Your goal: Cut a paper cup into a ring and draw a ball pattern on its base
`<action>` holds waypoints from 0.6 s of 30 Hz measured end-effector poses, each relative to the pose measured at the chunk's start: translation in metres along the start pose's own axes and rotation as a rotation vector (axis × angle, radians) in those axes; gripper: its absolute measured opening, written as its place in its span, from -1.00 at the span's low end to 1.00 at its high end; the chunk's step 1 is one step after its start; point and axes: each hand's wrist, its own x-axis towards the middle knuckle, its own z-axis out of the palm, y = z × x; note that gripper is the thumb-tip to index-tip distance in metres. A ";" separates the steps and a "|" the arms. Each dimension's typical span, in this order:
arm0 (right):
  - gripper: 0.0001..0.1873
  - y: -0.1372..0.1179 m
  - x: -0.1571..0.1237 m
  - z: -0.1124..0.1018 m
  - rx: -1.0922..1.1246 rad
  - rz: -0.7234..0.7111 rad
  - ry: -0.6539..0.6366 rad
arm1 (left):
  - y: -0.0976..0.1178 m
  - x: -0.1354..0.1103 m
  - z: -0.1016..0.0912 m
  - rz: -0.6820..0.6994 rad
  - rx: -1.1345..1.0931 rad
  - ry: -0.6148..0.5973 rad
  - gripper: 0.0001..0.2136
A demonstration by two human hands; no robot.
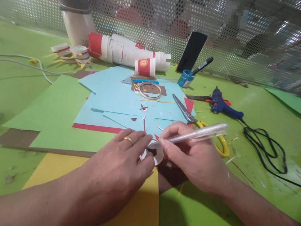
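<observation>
My right hand (189,155) is closed round a clear-barrelled pen (199,134), its tip down on a small white round paper piece (157,156). My left hand (123,160), with a gold ring on one finger, lies over the left side of that piece, fingers curled and pressing it onto the table. Both hands rest at the meeting of a yellow sheet (51,170), a brown sheet and light blue sheets (114,98). Most of the white piece is hidden under my fingers.
Scissors with yellow handles (193,119) lie just behind my right hand. A blue glue gun (222,106) with a black cord (266,148) sits at right. Paper cups (127,54), a tape ring (150,90), a paint pot (185,78), a phone (192,51) and green paper (55,113) lie around.
</observation>
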 end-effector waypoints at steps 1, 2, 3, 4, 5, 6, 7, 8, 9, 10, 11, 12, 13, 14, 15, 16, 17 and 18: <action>-0.90 0.000 0.000 0.000 -0.001 -0.001 0.003 | 0.000 0.000 0.000 -0.001 -0.002 0.002 -0.80; -0.90 0.001 0.000 0.000 -0.002 -0.002 0.004 | 0.000 0.000 0.000 -0.002 -0.003 0.002 -0.81; -0.90 0.001 0.000 0.000 -0.001 -0.005 0.007 | 0.000 0.000 0.000 -0.002 -0.005 0.001 -0.81; -0.90 0.001 0.000 0.000 0.000 -0.005 0.009 | 0.000 0.000 0.000 -0.003 -0.007 0.002 -0.81; -0.89 0.002 0.000 0.000 0.002 -0.005 0.011 | 0.001 0.000 0.000 -0.004 -0.009 0.005 -0.80; -0.89 0.002 0.000 0.000 0.007 -0.002 0.016 | 0.001 0.000 0.000 -0.004 -0.010 0.008 -0.79; -0.88 0.002 0.000 0.000 0.014 0.001 0.021 | 0.001 0.000 0.000 -0.005 -0.011 0.012 -0.78; -0.88 0.002 0.001 0.000 0.021 0.006 0.023 | 0.001 0.000 0.000 -0.006 -0.009 0.013 -0.78; -0.88 0.002 0.001 0.000 0.027 0.011 0.026 | 0.001 0.000 0.000 -0.005 -0.006 0.016 -0.78; -0.89 0.002 0.001 0.000 0.031 0.017 0.028 | 0.000 0.000 0.000 -0.004 -0.004 0.017 -0.78; -0.89 0.002 0.001 0.000 0.031 0.020 0.030 | 0.000 0.000 0.000 -0.003 -0.004 0.019 -0.78; -0.89 0.002 0.001 0.000 0.025 0.024 0.033 | 0.001 0.000 0.000 -0.003 -0.005 0.020 -0.79; -0.89 0.001 0.001 -0.001 0.017 0.025 0.037 | 0.001 0.000 -0.001 -0.004 -0.006 0.020 -0.79; -0.89 0.001 0.001 -0.001 0.007 0.026 0.042 | 0.001 0.000 -0.001 -0.004 -0.008 0.020 -0.80; -0.89 0.001 0.000 -0.001 -0.003 0.026 0.046 | 0.001 0.000 -0.001 -0.004 -0.009 0.020 -0.80; -0.89 0.001 0.000 -0.002 -0.010 0.025 0.050 | 0.001 0.000 -0.001 -0.004 -0.008 0.019 -0.80; -0.89 0.001 0.000 -0.002 -0.013 0.024 0.054 | 0.001 0.000 -0.001 -0.002 -0.006 0.019 -0.79; -0.89 0.001 0.000 -0.002 -0.014 0.026 0.060 | 0.001 0.000 -0.001 0.000 -0.004 0.016 -0.78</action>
